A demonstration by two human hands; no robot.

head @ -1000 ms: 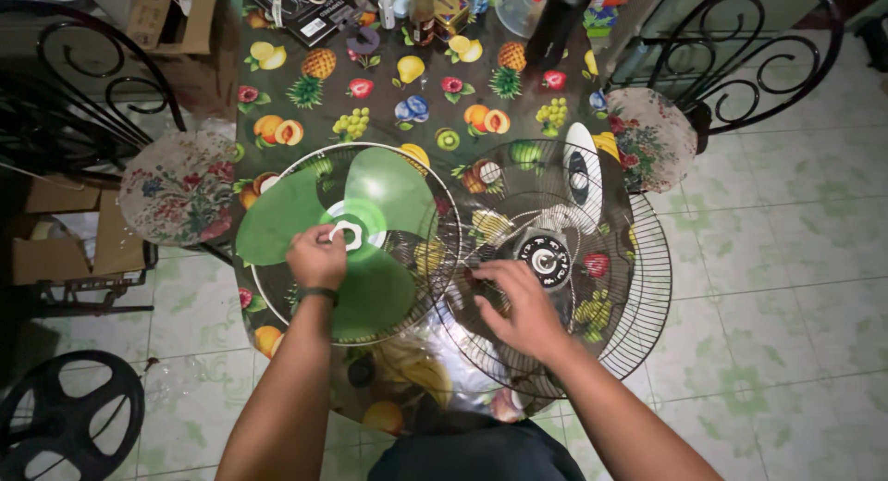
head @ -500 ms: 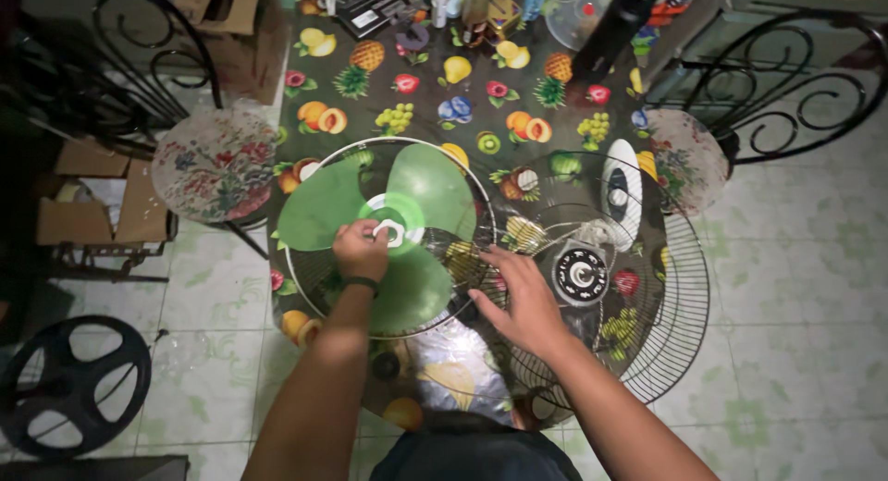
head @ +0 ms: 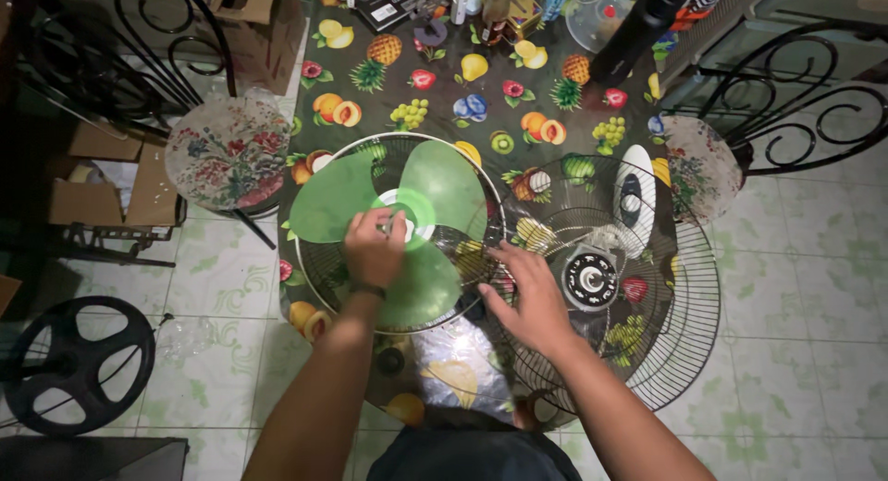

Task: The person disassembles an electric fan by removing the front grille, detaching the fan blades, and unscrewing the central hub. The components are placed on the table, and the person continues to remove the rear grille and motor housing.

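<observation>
We judge the translucent green three-bladed plastic fan blade point(head: 398, 231), lying in a round wire guard point(head: 319, 277) on the desk point(head: 444, 83), light and bendy, best gripped at its hub, where our left hand point(head: 373, 248) pinches with curled fingers, while our right hand point(head: 523, 301) rests open-fingered on the other wire grille point(head: 666, 314).

Both bare forearms reach forward from the bottom of the view. The left hand point(head: 374, 247) is curled, its fingers bent and gathered together, and a dark band sits on its wrist. The right hand point(head: 525, 298) lies flat, palm down, with the fingers spread apart.
</observation>
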